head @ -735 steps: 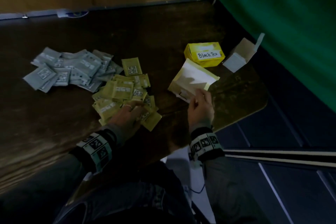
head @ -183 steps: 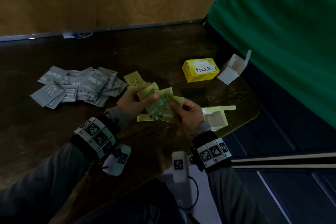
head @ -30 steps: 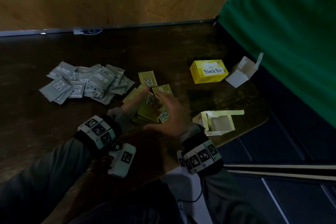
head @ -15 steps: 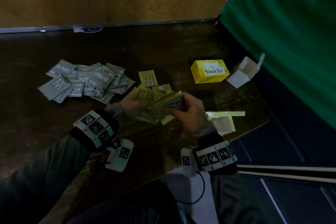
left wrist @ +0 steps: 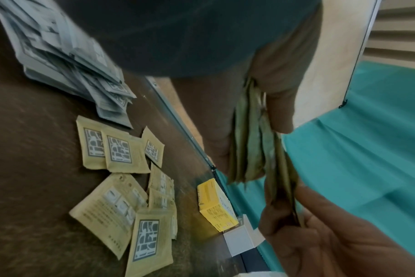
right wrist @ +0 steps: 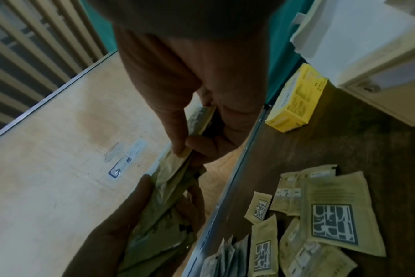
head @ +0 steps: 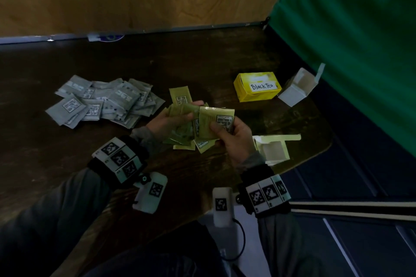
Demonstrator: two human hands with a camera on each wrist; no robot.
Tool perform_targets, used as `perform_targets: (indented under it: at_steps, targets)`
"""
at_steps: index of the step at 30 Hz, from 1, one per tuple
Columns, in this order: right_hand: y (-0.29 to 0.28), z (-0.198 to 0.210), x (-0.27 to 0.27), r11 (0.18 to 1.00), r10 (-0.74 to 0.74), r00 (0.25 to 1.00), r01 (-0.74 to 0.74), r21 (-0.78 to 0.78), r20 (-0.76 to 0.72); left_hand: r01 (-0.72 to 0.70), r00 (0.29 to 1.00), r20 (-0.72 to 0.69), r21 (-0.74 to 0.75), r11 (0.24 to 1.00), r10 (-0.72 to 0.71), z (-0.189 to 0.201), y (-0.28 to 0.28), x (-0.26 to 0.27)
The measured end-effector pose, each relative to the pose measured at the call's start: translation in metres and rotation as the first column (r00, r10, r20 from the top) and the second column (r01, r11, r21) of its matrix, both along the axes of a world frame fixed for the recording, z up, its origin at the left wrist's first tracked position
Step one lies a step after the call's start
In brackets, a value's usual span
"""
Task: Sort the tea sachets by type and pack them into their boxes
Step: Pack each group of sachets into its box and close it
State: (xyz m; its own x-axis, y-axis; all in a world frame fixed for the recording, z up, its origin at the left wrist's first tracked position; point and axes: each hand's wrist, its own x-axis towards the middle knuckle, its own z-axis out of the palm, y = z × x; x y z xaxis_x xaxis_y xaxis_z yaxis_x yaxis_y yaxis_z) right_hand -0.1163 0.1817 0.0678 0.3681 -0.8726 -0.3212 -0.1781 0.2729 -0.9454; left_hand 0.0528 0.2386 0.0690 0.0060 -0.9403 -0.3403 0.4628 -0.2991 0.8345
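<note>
We see both hands above the worktop (head: 202, 56): left hand (head: 167, 122) and right hand (head: 233, 136) each grip yellow sachets (head: 213, 123).

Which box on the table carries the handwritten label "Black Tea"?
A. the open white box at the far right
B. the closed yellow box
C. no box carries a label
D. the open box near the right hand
B: the closed yellow box has a white label reading "Black Tea" on its front, while the open white box beside it and the open box by the right hand show no label.
</note>
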Motion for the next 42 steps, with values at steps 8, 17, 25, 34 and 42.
perform_targets:
  at_steps: [8, 17, 25, 34, 42]
  targets:
    - [0.006, 0.004, 0.008, 0.93, -0.144, 0.962, 0.052, 0.365, 0.23, -0.016, 0.999, 0.04, -0.268, 0.963, 0.027, -0.005, -0.003, -0.006]
    - [0.006, 0.007, 0.015, 0.925, -0.24, 0.941, 0.145, 0.352, 0.241, -0.393, 0.903, 0.15, -0.095, 0.915, 0.403, -0.006, -0.022, -0.013]
    - [0.009, 0.006, 0.02, 0.965, 0.009, 0.993, 0.022, 0.262, -0.116, -0.211, 0.94, 0.16, -0.422, 0.882, 0.301, -0.018, -0.01, -0.029]
    - [0.01, 0.009, 0.01, 0.886, 0.129, 0.93, -0.264, -0.381, -0.344, -0.207, 0.978, -0.013, 0.049, 0.977, 0.208, -0.011, -0.014, -0.018]
    - [0.012, -0.01, 0.012, 0.741, 0.325, 0.876, -0.471, -0.48, -0.357, -0.049, 0.992, -0.107, 0.178, 0.983, 0.069, -0.009, -0.004, -0.042]
